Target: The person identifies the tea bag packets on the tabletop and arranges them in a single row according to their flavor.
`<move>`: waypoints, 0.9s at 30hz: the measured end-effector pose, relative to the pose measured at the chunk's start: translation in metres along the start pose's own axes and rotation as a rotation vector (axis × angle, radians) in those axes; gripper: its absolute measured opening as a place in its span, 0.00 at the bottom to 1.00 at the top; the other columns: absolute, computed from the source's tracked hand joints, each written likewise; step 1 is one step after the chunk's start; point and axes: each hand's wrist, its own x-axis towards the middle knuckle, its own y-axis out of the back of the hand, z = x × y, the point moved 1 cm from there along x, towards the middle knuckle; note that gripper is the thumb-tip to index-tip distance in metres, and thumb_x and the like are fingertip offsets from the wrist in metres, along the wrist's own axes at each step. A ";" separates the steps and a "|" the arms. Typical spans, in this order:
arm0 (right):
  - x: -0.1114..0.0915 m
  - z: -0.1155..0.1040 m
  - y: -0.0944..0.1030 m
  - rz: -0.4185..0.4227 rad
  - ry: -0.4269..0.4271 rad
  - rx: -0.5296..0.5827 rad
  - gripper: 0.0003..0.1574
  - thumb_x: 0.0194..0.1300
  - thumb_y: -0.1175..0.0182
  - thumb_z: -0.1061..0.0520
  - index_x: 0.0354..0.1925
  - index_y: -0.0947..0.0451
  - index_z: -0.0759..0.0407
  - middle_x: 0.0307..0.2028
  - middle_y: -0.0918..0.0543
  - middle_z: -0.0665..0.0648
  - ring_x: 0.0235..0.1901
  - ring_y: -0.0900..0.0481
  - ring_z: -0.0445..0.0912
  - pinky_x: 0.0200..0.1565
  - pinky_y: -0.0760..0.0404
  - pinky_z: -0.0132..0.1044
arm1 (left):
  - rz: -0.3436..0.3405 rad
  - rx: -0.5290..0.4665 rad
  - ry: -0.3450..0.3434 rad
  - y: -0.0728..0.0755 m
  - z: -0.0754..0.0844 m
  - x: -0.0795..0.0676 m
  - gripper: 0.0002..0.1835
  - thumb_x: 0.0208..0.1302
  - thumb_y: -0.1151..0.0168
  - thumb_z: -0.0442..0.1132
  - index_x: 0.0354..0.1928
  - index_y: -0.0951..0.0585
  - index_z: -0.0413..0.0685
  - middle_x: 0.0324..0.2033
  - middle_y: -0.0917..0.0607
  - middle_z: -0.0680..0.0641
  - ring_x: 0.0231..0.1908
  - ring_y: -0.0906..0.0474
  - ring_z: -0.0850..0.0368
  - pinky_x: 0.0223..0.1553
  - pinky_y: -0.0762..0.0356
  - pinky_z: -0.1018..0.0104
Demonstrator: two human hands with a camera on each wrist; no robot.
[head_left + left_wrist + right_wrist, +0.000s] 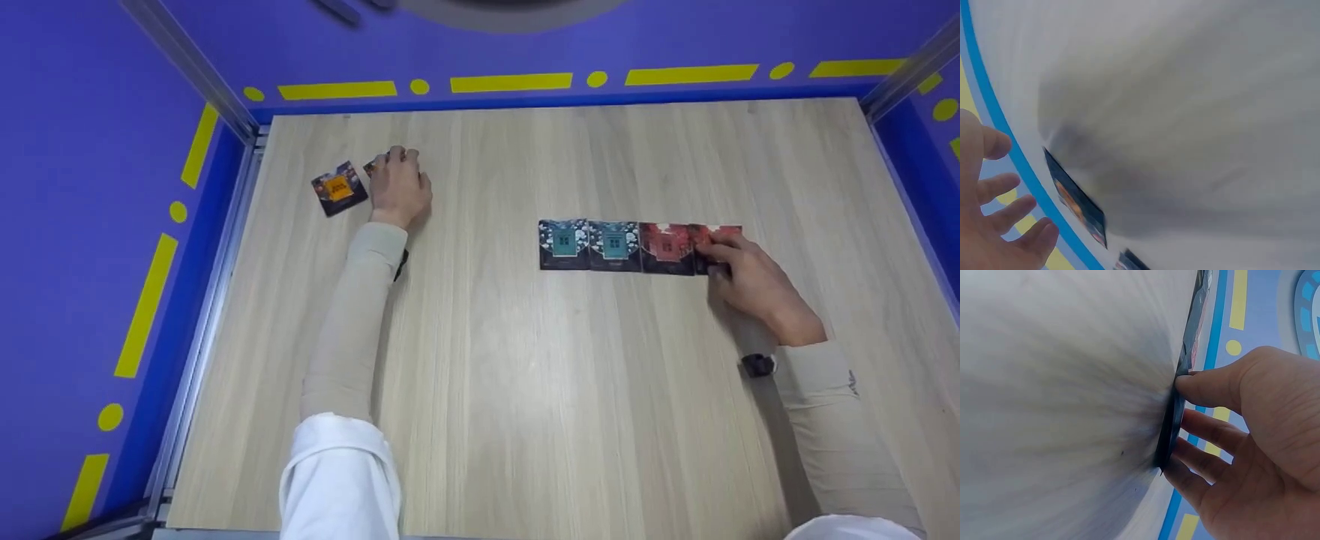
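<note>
Left hand: here I am at the far left of the table [510, 382], my left hand [399, 187] spread loosely above a partly covered packet [369, 168], fingers relaxed, gripping nothing.
Orange packet: this one [339, 190] lies flat and tilted, just left of those fingers!
Right hand: over on the other side, my right hand [757, 281] has thumb and bent fingertips pinching the end red packet [702, 232], down at the tabletop.
Row: what a line! Left teal packet [564, 244], right teal packet [615, 245], inner red packet [666, 249], then the pinched one, all side by side.
Sleeves: beige cuffs [379, 244] at both wrists.
</note>
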 end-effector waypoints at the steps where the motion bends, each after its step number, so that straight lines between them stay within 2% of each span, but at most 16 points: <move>1: 0.000 0.000 0.000 0.003 0.001 0.000 0.27 0.72 0.43 0.70 0.68 0.24 0.72 0.69 0.30 0.76 0.68 0.32 0.76 0.65 0.31 0.75 | -0.002 0.009 0.006 0.001 -0.002 0.000 0.25 0.80 0.46 0.43 0.73 0.26 0.40 0.73 0.27 0.34 0.70 0.30 0.32 0.73 0.29 0.41; 9: 0.001 0.001 0.000 0.011 0.024 -0.004 0.27 0.72 0.43 0.71 0.67 0.23 0.73 0.69 0.30 0.76 0.68 0.31 0.76 0.65 0.30 0.75 | -0.034 0.031 0.072 0.001 -0.017 0.000 0.28 0.82 0.49 0.45 0.76 0.29 0.40 0.75 0.31 0.32 0.72 0.33 0.30 0.73 0.29 0.38; 15: 0.001 0.002 -0.001 0.016 0.023 0.006 0.27 0.71 0.42 0.71 0.67 0.23 0.74 0.67 0.28 0.77 0.67 0.29 0.75 0.64 0.28 0.74 | -0.048 0.007 0.090 0.000 -0.025 -0.001 0.28 0.82 0.51 0.44 0.77 0.30 0.40 0.76 0.33 0.31 0.72 0.35 0.28 0.73 0.30 0.37; 27: 0.001 0.000 0.001 -0.008 -0.002 -0.002 0.27 0.72 0.42 0.70 0.68 0.24 0.73 0.70 0.30 0.76 0.69 0.31 0.76 0.66 0.30 0.75 | -0.088 0.043 0.105 -0.004 -0.026 -0.004 0.30 0.83 0.51 0.46 0.79 0.33 0.38 0.76 0.33 0.30 0.74 0.36 0.28 0.77 0.34 0.40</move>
